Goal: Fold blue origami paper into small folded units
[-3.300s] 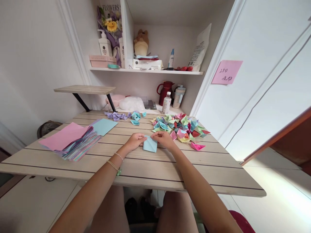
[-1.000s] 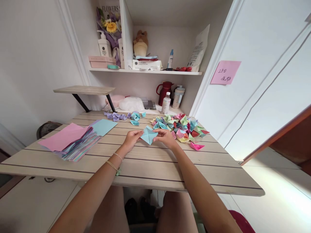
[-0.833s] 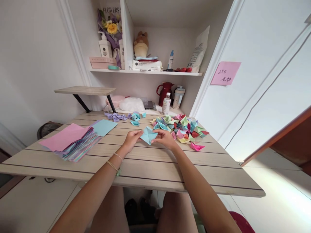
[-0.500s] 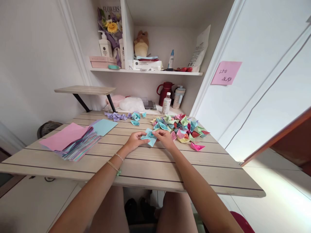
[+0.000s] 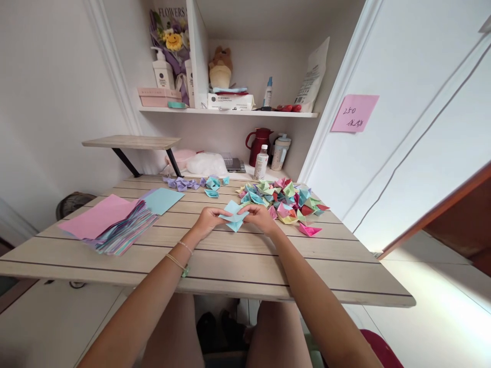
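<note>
To the right, just beyond the right hand [image 5: 261,218], a heap [image 5: 282,197] of folded paper in many colours, with a pink boat [image 5: 309,230] at the near edge. Farther back, a loose line of purple pieces [image 5: 181,184] and blue pieces [image 5: 213,183]; to the left, a paper stack [image 5: 128,230] topped by a pink sheet [image 5: 97,217], with a blue sheet [image 5: 164,201] at its far side. Reaches forward with both forearms [image 5: 312,286], angled inward, with bracelets [image 5: 177,261] near the left wrist. Pinches the blue paper [image 5: 234,215] by opposite sides, grip of left hand [image 5: 207,222] on one, grip of right hand on the other. Holds it near the middle of the worktop [image 5: 230,271], just left of the heap; contact underneath impossible to tell. Behind, a bottle [image 5: 261,162], a red jug [image 5: 260,145] and a cup [image 5: 281,152] below a shelf [image 5: 230,112]; on the white wall [image 5: 414,51], a pink note [image 5: 355,113] with handwriting.
</note>
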{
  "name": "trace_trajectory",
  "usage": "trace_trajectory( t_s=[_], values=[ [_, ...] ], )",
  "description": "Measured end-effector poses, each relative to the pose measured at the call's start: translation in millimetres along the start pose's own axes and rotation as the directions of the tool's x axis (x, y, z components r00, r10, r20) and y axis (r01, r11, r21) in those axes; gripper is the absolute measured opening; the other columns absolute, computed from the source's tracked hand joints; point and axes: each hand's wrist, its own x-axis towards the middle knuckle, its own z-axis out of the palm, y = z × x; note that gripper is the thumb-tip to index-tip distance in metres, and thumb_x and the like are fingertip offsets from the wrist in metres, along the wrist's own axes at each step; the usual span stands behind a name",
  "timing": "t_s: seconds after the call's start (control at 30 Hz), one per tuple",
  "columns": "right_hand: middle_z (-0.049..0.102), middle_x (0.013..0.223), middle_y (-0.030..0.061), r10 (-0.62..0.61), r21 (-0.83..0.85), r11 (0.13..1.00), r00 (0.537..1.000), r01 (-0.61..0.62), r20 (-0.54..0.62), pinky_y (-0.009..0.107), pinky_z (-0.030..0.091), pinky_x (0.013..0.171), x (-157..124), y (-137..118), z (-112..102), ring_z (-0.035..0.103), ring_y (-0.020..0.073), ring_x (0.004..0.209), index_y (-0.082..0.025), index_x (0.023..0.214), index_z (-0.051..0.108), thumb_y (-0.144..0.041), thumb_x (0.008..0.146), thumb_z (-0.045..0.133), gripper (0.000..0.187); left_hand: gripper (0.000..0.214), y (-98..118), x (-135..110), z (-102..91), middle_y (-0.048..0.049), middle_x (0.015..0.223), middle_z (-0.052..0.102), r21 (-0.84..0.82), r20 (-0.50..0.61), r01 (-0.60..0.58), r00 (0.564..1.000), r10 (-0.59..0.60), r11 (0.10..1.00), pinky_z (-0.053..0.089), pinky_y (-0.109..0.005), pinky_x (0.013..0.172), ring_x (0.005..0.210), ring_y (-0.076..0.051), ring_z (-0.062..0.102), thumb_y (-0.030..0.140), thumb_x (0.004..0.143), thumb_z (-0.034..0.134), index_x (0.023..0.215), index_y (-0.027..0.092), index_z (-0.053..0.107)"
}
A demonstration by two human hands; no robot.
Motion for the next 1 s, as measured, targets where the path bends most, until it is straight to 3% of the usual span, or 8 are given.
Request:
trace_trajectory(
  t_s=[0.1,0.23,0.4,0.6,0.7,0.8,0.9,1.0],
  values=[
    [0.065,0.065,0.0016,0.016,-0.030,0.999,1.000,-0.015,0.019,0.030,0.049,0.062,-0.5,-1.2,-6.3,0.060,0.0154,0.062,-0.017,0.067,0.069,-0.028,0.052,0.076,0.020,0.036,2.7,-0.2,-2.1,-0.0087,0.074,0.071,0.012,0.023,0.023,0.999,-0.023,1.000,0.048,-0.034,0.073,0.071,-0.021,0.063,0.029,0.042,0.082,0.073,0.012,0.073],
    [0.066,0.068,0.0034,0.003,-0.036,0.999,0.999,-0.005,-0.039,0.032,0.048,0.064,-2.4,-5.6,-10.5,0.059,0.0166,0.064,-0.016,0.067,0.070,-0.033,0.049,0.079,0.026,0.029,5.1,1.0,-5.5,-0.0071,0.067,0.070,-0.027,-0.057,0.024,0.998,-0.025,0.999,0.049,-0.031,0.066,0.061,-0.017,0.061,0.030,0.046,0.081,0.067,0.013,0.072],
    [0.056,0.058,-0.0010,-0.050,-0.038,0.998,0.996,0.047,-0.074,0.027,0.042,0.057,-1.2,-5.7,-6.2,0.049,0.0115,0.057,-0.017,0.054,0.061,-0.039,0.060,0.073,0.026,0.027,4.8,2.6,-5.2,-0.0051,0.063,0.068,-0.001,-0.134,-0.003,0.991,0.003,1.000,0.048,-0.028,0.061,0.056,-0.014,0.058,0.033,0.050,0.079,0.065,0.012,0.071],
    [0.046,0.054,-0.0040,-0.081,-0.098,0.993,0.991,0.071,-0.108,0.024,0.033,0.052,2.0,2.3,-2.0,0.040,0.0087,0.053,-0.017,0.051,0.050,-0.038,0.064,0.068,0.030,0.034,4.7,0.1,-0.9,-0.0030,0.061,0.066,-0.041,-0.041,0.038,0.998,-0.040,0.998,0.049,-0.026,0.057,0.055,-0.012,0.059,0.029,0.051,0.079,0.077,0.011,0.067],
    [0.049,0.057,-0.0035,-0.071,-0.126,0.991,0.989,0.055,-0.126,0.023,0.034,0.053,3.0,5.5,-2.4,0.043,0.0096,0.055,-0.017,0.055,0.051,-0.038,0.062,0.068,0.027,0.048,3.9,-1.6,1.4,-0.0056,0.068,0.068,-0.061,0.022,0.102,0.995,-0.100,0.993,0.051,-0.028,0.059,0.059,-0.015,0.062,0.029,0.051,0.080,0.093,0.011,0.065],
    [0.055,0.062,-0.0027,-0.032,-0.086,0.996,0.984,0.017,-0.178,0.024,0.036,0.054,4.1,8.3,-2.8,0.048,0.0113,0.057,-0.019,0.073,0.058,-0.037,0.059,0.070,0.025,0.040,2.2,-2.3,3.3,-0.0079,0.072,0.069,-0.046,0.021,0.128,0.992,-0.127,0.991,0.053,-0.029,0.061,0.063,-0.016,0.063,0.030,0.052,0.080,0.083,0.009,0.067],
    [0.059,0.067,-0.0012,0.024,-0.052,0.998,0.982,-0.034,-0.190,0.025,0.039,0.056,4.8,10.6,-2.9,0.052,0.0125,0.060,-0.019,0.092,0.062,-0.035,0.059,0.071,0.038,0.034,0.8,-2.4,4.7,-0.0073,0.070,0.068,-0.032,0.010,0.125,0.992,-0.125,0.992,0.054,-0.030,0.061,0.063,-0.016,0.063,0.030,0.052,0.079,0.076,0.008,0.067],
    [0.063,0.073,0.0020,0.011,-0.068,0.997,0.987,-0.023,-0.162,0.027,0.042,0.060,5.0,11.5,-2.9,0.056,0.0141,0.064,-0.017,0.089,0.066,-0.035,0.060,0.071,0.035,0.033,-0.6,-2.7,5.7,-0.0064,0.068,0.067,-0.023,0.005,0.132,0.991,-0.132,0.991,0.055,-0.029,0.060,0.062,-0.016,0.063,0.031,0.052,0.079,0.073,0.009,0.066]
  ],
)
